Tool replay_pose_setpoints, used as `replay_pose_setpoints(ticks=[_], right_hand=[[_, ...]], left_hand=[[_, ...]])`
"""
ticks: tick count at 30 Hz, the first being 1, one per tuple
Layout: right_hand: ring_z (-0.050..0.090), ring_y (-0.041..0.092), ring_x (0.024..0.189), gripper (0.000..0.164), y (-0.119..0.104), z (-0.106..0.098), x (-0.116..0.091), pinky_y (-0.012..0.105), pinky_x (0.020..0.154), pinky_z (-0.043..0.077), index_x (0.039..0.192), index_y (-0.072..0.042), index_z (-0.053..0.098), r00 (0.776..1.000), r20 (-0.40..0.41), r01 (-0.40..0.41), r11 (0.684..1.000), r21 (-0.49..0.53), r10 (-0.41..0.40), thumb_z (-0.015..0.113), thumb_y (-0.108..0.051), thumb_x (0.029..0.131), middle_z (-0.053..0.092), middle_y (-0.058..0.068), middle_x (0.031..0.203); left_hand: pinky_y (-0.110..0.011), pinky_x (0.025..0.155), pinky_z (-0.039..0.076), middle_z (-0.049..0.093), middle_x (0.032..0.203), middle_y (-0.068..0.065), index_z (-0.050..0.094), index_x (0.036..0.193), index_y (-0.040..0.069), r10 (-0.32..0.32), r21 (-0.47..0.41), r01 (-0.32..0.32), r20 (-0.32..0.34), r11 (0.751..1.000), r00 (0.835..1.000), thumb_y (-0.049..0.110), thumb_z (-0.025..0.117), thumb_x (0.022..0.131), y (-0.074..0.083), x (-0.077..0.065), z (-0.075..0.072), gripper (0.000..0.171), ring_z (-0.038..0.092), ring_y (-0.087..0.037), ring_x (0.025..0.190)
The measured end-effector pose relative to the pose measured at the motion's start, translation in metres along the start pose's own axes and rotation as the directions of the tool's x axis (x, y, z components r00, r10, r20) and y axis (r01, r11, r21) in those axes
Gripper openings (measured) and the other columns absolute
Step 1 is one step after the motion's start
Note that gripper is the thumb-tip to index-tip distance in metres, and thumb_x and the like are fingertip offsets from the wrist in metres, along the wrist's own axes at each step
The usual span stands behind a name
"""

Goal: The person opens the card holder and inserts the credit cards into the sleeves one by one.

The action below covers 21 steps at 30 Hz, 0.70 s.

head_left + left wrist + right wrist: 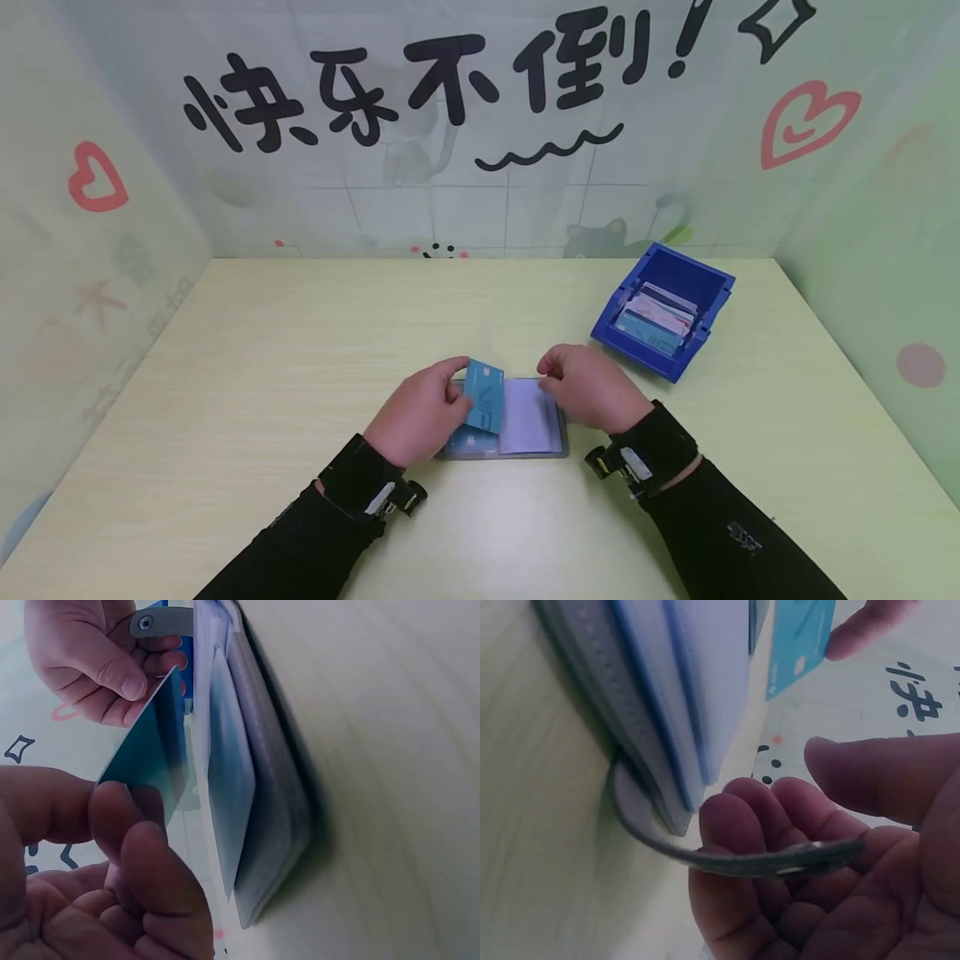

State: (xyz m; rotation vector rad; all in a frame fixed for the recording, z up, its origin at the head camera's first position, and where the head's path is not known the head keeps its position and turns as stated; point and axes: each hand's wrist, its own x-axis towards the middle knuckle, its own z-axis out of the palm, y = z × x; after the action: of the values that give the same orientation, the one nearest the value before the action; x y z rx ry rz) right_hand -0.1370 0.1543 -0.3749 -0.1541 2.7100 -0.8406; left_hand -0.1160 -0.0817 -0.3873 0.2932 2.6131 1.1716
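Observation:
A teal card (483, 400) is pinched between the fingers and thumb of my left hand (420, 412), tilted above the left side of an open card holder (525, 425). Another blue card (471, 440) lies in the holder's left side, partly under the raised one. Pale sleeves fill the holder's right side. My right hand (596, 387) is at that side, its fingers loosely bent and the thumb apart from them. In the right wrist view, a grey strap (735, 864) with a snap runs from the holder across these fingers, without a visible grip on it.
Behind my right hand stands a blue plastic box (660, 364), turned at an angle, with several cards (652, 329) inside. The pale wooden table (315, 325) reaches to a printed backdrop (465, 208) at the back and on both sides.

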Motion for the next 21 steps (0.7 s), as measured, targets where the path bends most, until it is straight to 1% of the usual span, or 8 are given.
replay_pose_setpoints(ticks=[5, 10, 14, 21], right_hand=[[0.062, 0.024, 0.09, 0.017, 0.0006, 0.0019, 0.0005, 0.034, 0.077, 0.057, 0.115, -0.004, 0.071, 1.0, 0.011, 0.001, 0.999, -0.045, -0.001, 0.063, -0.015, 0.105, 0.069, 0.01, 0.103], [0.062, 0.024, 0.089, 0.016, 0.0008, 0.0019, 0.0007, 0.033, 0.074, 0.056, 0.113, -0.003, 0.071, 1.0, 0.02, 0.0, 0.998, -0.061, 0.001, 0.063, -0.015, 0.105, 0.068, 0.01, 0.101], [0.062, 0.024, 0.09, 0.017, 0.0008, 0.0017, 0.0007, 0.033, 0.077, 0.058, 0.115, -0.003, 0.071, 1.0, 0.022, -0.005, 0.998, -0.061, 0.006, 0.063, -0.014, 0.105, 0.069, 0.01, 0.103], [0.063, 0.025, 0.092, 0.018, 0.0007, 0.0017, 0.001, 0.034, 0.078, 0.059, 0.117, -0.003, 0.071, 1.0, 0.021, -0.013, 0.998, -0.06, 0.014, 0.062, -0.013, 0.105, 0.07, 0.011, 0.106]], left_hand=[[-0.026, 0.053, 0.031, 0.042, 0.065, 0.002, 0.053, 0.153, 0.007, -0.021, 0.026, 0.02, 0.018, 0.999, 1.0, 0.013, 0.062, 0.103, -0.0008, -0.0014, 0.0, 0.052, 0.042, -0.016, 0.054], [-0.025, 0.052, 0.028, 0.039, 0.064, 0.002, 0.055, 0.151, 0.008, -0.032, 0.043, 0.03, 0.032, 0.999, 0.999, 0.011, 0.061, 0.102, -0.001, -0.001, 0.0016, 0.05, 0.04, -0.015, 0.054], [-0.025, 0.052, 0.028, 0.039, 0.064, 0.003, 0.056, 0.151, 0.008, -0.029, 0.065, 0.026, 0.039, 0.998, 0.999, 0.011, 0.06, 0.102, -0.0006, -0.0016, 0.002, 0.049, 0.039, -0.015, 0.053], [-0.025, 0.053, 0.029, 0.041, 0.066, 0.003, 0.056, 0.151, 0.008, -0.02, 0.067, 0.016, 0.054, 0.998, 0.998, 0.011, 0.06, 0.102, 0.0009, -0.0024, 0.0027, 0.05, 0.04, -0.014, 0.054]])
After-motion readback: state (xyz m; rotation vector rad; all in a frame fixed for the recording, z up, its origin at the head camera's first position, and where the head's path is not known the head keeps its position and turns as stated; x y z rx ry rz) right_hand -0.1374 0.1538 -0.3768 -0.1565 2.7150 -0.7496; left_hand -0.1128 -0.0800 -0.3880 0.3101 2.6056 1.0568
